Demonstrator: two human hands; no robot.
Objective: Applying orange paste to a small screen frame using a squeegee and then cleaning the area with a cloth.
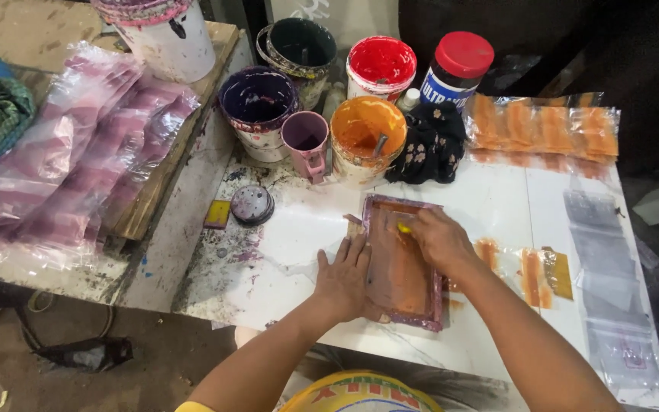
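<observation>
Two hands work on a frame (400,263) mid-counter (490,198). Left hand (342,282) lies flat, fingers spread, at its 9 o'clock edge. Right hand (440,240) pinches a yellow thing (404,227), mostly hidden, near 12 o'clock.

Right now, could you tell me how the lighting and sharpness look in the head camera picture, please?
In the head view, light is even and bright on the white table, with soft glare on the clear plastic bags; the left hand, right hand and printing screen frame are sharp; the upper right corner falls into dark shadow; the edges bow slightly, as with a wide lens.
</observation>
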